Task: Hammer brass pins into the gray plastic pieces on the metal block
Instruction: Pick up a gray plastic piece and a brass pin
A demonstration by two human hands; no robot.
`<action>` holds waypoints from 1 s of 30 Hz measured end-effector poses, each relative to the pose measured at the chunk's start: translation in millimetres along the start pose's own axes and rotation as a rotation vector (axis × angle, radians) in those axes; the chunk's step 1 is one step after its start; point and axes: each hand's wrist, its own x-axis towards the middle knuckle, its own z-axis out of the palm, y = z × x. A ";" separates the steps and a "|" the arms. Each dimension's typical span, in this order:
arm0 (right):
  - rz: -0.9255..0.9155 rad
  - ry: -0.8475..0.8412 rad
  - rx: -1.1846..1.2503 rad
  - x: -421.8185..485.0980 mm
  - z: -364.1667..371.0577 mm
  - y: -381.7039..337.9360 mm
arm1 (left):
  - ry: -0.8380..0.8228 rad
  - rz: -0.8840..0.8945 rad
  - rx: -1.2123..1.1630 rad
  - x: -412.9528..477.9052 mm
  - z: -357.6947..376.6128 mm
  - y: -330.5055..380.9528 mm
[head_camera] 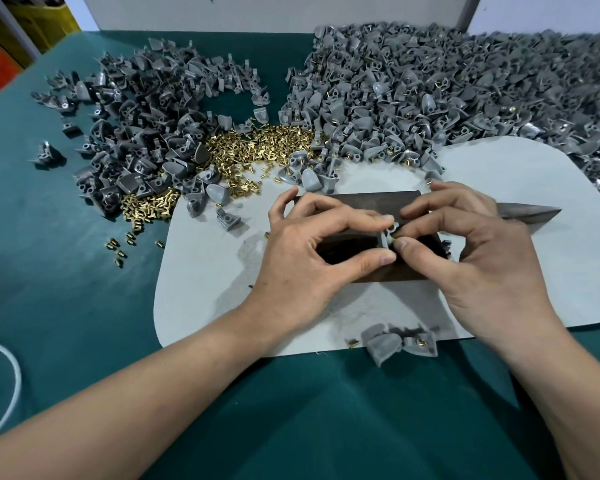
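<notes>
Over the middle of the bench (84, 278), covered in green cloth, lies a pale mat (222, 271), and on it sits the metal block (343, 202), dark and rectangular with a dull, worn face. Both hands meet above the block. The left hand (312, 268) pinches one gray plastic piece (387, 237) between thumb and forefinger, its other fingers curled over the block's far edge. This piece is small and light gray, with a little round eyelet at its top. The right hand (482, 258) closes thumb and forefinger on a brass pin (395, 241), a short, shiny stub held right against the piece. A dark pointed metal tool (527, 214) juts out from behind the right hand; whether that hand holds it I cannot tell.

Beyond the block, loose brass pins (243, 147) lie in a golden drift between two heaps of gray pieces: a darker heap on the left (146, 133) and a much larger heap on the right (430, 91), where some pieces already carry pins. A few more pieces (399, 341) lie at the mat's near edge. A white cord (11, 375) curves at the far left.
</notes>
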 end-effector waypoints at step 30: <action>0.104 -0.104 0.241 5.5 -6.3 7.8 | -0.003 0.006 0.014 1.3 -0.9 1.9</action>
